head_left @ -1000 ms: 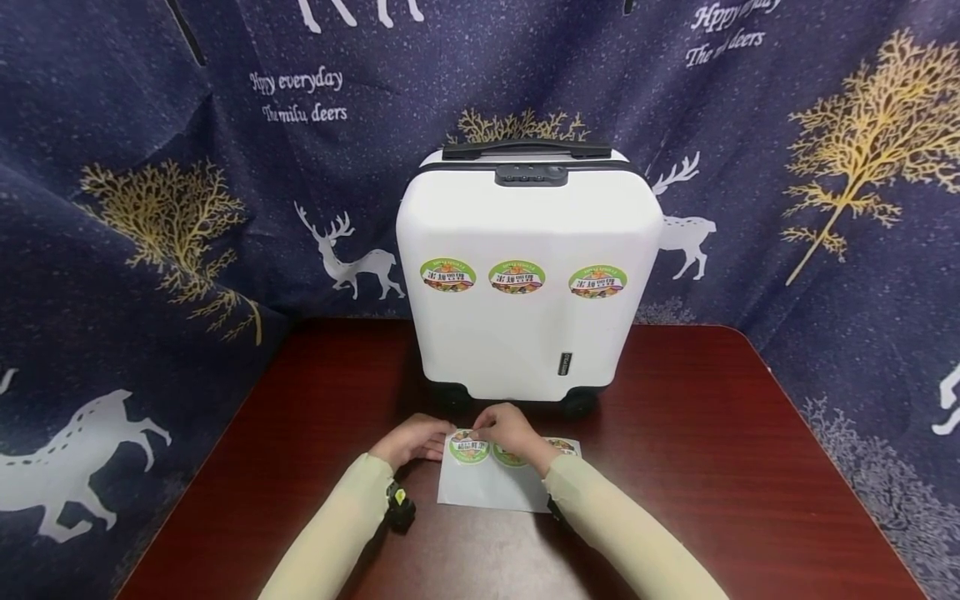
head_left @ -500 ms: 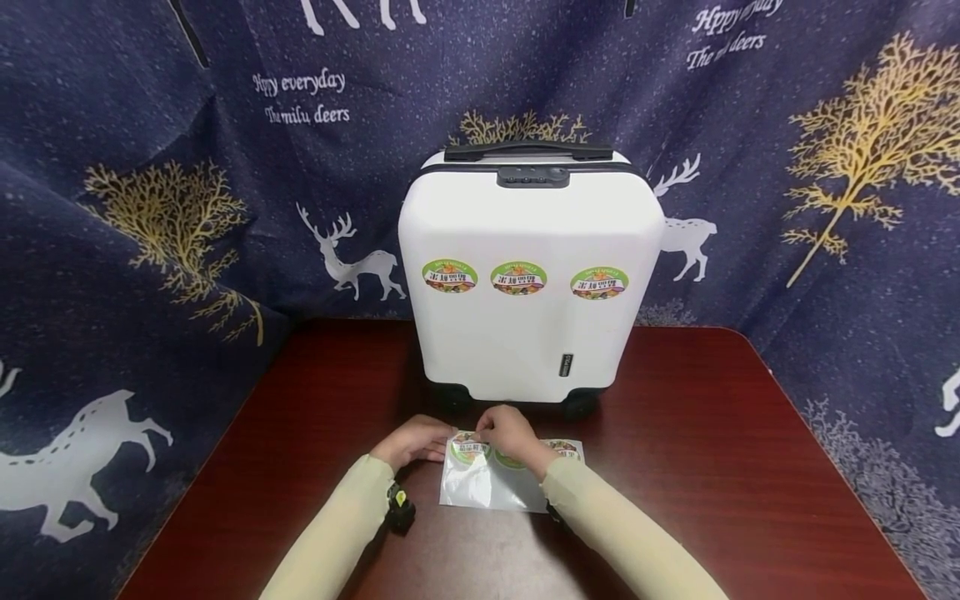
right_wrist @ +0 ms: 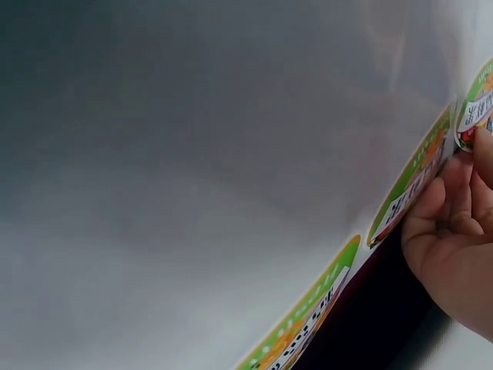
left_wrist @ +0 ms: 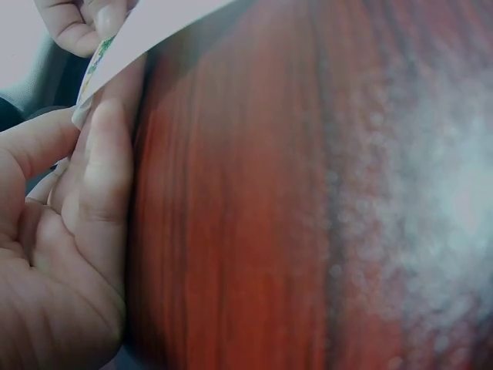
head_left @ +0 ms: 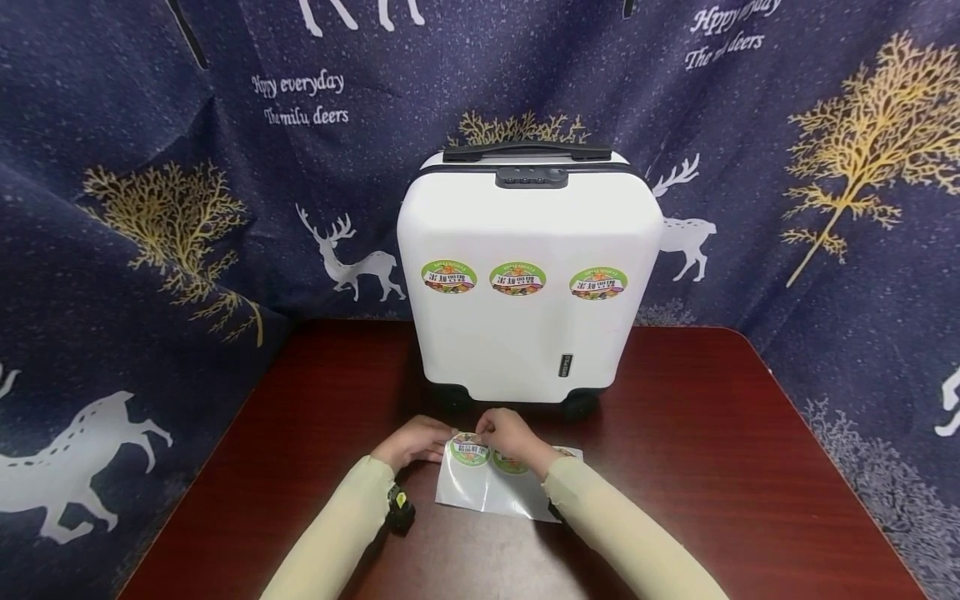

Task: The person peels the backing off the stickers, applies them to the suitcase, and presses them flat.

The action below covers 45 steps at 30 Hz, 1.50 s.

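At the near side of the scene, two pale yellow sleeves [head_left: 333, 525] reach in from left and right, a black device with a yellow mark [head_left: 401, 510] at the left wrist. Beyond them, a white sheet [head_left: 480, 492] is over the reddish-brown counter [head_left: 697, 450], its glossy surface catching the light. Along its far edge runs a row of round green fruit labels: a left label [head_left: 469, 451], a middle label [head_left: 512, 463] partly covered, and a right label [head_left: 566, 452] mostly hidden.

The left hand [head_left: 417, 439] pinches the sheet's far left corner narrowly between thumb and finger, its other fingers loosely bent. The right hand [head_left: 512, 433] is nearly closed, thumb and fingertips pinching at the far edge beside the left label; whether that label's rim is loose from the sheet cannot be told.

Just beyond the hands, a white suitcase [head_left: 517, 342] stands upright on black wheels [head_left: 580, 402], three matching oval labels [head_left: 517, 279] across its front and a black handle [head_left: 528, 152] on top. Farthest back hangs a dark blue cloth [head_left: 420, 150] printed with white deer and golden trees.
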{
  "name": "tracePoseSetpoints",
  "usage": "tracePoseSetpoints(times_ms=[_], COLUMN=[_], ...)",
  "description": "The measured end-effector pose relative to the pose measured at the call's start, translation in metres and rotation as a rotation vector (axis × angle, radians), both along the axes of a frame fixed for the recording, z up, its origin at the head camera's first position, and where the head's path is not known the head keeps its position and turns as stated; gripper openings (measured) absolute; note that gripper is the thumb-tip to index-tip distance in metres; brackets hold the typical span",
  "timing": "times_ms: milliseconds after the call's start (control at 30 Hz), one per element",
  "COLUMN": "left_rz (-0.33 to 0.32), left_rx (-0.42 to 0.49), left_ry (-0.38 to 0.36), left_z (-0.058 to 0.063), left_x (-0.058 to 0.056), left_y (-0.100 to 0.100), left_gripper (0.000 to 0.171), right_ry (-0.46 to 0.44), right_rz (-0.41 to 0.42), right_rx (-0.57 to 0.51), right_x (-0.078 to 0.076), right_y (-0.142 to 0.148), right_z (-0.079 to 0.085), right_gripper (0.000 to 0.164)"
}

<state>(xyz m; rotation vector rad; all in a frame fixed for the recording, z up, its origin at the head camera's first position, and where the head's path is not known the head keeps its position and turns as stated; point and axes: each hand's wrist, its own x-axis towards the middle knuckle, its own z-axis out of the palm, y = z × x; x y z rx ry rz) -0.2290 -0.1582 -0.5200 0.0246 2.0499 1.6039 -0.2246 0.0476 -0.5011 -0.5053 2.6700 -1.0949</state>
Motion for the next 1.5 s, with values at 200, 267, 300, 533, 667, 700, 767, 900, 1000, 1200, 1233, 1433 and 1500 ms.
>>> tracePoseSetpoints(times_ms=[200, 267, 300, 533, 667, 700, 767, 900, 1000, 1200, 1233, 1433, 1500], left_rz=[0.006, 0.010, 0.011, 0.034, 0.036, 0.034, 0.031, 0.010, -0.006, -0.026, -0.027, -0.032, -0.029], left_rx=[-0.017, -0.024, -0.029, -0.028, -0.021, -0.020, -0.021, -0.030, -0.027, -0.013, -0.010, -0.004, -0.011], left_ry=[0.006, 0.007, 0.009, -0.002, -0.004, -0.001, 0.006, 0.025, 0.029, 0.028, 0.025, 0.014, 0.009], left_z=[0.0003, 0.0008, 0.0010, 0.0019, 0.0014, 0.0008, 0.0000, 0.0002, 0.0018, 0.0021, 0.0021, 0.0000, -0.0005], left_x=[0.0005, 0.0002, 0.0001, 0.0014, 0.0017, 0.0013, 0.0008, 0.0016, 0.0028, 0.0013, 0.0010, -0.0001, -0.0002], left_y=[0.0003, 0.0006, 0.0007, 0.0025, 0.0035, 0.0034, 0.0031, 0.0011, -0.0002, -0.0024, -0.0028, -0.0044, -0.0042], left_gripper=[0.037, 0.037, 0.037, 0.036, 0.036, 0.037, 0.037, 0.037, 0.037, 0.038, 0.038, 0.039, 0.040], right_ry=[0.000, 0.002, 0.002, -0.009, -0.008, -0.008, -0.005, 0.000, 0.010, 0.023, 0.018, -0.041, -0.057], right_rz=[0.020, 0.020, 0.019, 0.004, -0.010, -0.015, -0.018, -0.020, -0.017, -0.007, -0.009, -0.027, -0.029], right_rx=[0.001, 0.005, 0.005, 0.010, 0.003, 0.001, -0.004, -0.004, 0.001, 0.000, -0.003, 0.000, 0.004], right_x=[-0.0006, -0.0005, -0.0003, -0.0005, 0.0006, 0.0011, 0.0018, 0.0020, 0.0011, -0.0006, -0.0009, -0.0025, -0.0031], right_y=[0.0022, 0.0026, 0.0027, 0.0033, 0.0050, 0.0054, 0.0058, 0.0066, 0.0075, 0.0082, 0.0082, 0.0077, 0.0074], right_z=[-0.0010, -0.0009, -0.0006, -0.0011, -0.0012, -0.0011, -0.0008, -0.0012, -0.0022, -0.0025, -0.0024, -0.0016, -0.0011], right_gripper=[0.005, 0.005, 0.005, 0.006, 0.007, 0.007, 0.007, 0.006, 0.005, 0.004, 0.004, 0.006, 0.006])
